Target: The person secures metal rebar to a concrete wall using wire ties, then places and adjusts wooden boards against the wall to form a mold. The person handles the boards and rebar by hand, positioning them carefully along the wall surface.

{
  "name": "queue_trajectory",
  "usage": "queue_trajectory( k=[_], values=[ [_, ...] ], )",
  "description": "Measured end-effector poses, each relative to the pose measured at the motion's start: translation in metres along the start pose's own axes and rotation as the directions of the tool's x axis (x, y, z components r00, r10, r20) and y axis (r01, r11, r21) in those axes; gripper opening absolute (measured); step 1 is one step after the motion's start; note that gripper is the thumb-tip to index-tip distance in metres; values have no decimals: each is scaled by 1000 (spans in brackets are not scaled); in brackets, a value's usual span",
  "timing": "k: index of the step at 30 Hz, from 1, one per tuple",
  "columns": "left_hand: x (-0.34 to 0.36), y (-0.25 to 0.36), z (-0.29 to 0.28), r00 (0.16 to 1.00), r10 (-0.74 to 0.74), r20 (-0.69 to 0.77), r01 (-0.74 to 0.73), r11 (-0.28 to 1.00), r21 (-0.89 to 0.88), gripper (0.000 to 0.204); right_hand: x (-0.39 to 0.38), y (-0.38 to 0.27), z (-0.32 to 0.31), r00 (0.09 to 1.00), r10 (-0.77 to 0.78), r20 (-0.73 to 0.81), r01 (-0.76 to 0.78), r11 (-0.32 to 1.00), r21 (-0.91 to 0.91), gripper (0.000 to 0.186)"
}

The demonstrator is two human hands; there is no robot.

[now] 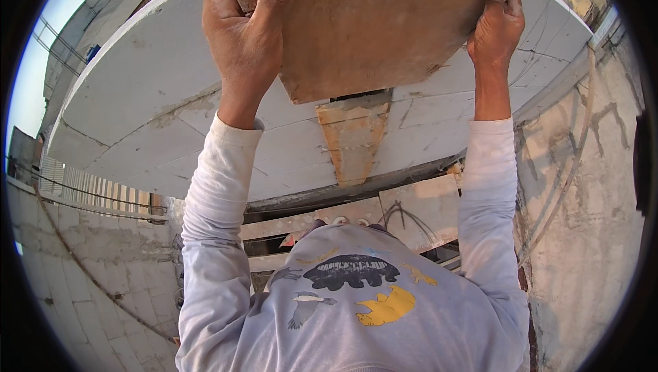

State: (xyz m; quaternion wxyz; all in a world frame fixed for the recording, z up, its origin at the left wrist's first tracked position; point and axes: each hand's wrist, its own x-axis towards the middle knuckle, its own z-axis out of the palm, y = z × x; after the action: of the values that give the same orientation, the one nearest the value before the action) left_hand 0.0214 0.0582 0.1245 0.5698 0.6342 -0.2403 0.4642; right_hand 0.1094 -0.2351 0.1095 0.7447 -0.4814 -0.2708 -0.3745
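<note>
Left hand [245, 46] pinches the left edge of a brown board [384, 26]; right hand [496, 32] pinches its right edge. Board is at far centre, overlapping a cracked white wall [151, 94]. Planks [419, 209] lie nearer; stained grey wall [582, 166] right, block wall [89, 255] left.

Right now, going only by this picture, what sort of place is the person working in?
Probably an open-air building site: there is open sky, a white block wall with visible joints, and a wooden board held by the left hand and right hand.
</note>
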Motion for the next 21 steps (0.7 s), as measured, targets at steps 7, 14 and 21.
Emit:
queue_trajectory(
  k=[7,14,21],
  values=[
    [-16,-24,-3,998,32,-56,-25,992,126,62,-22,27,7,997,-72,-7,71,994,-82,69],
    [-22,-26,8,985,91,-147,-9,876,482,78,-28,32,-2,978,-200,62,192,741,-644,94],
    [-17,-42,5,961,266,-71,-78,511,856,80,-24,34,-16,946,-235,223,297,354,-887,103]
  ],
)
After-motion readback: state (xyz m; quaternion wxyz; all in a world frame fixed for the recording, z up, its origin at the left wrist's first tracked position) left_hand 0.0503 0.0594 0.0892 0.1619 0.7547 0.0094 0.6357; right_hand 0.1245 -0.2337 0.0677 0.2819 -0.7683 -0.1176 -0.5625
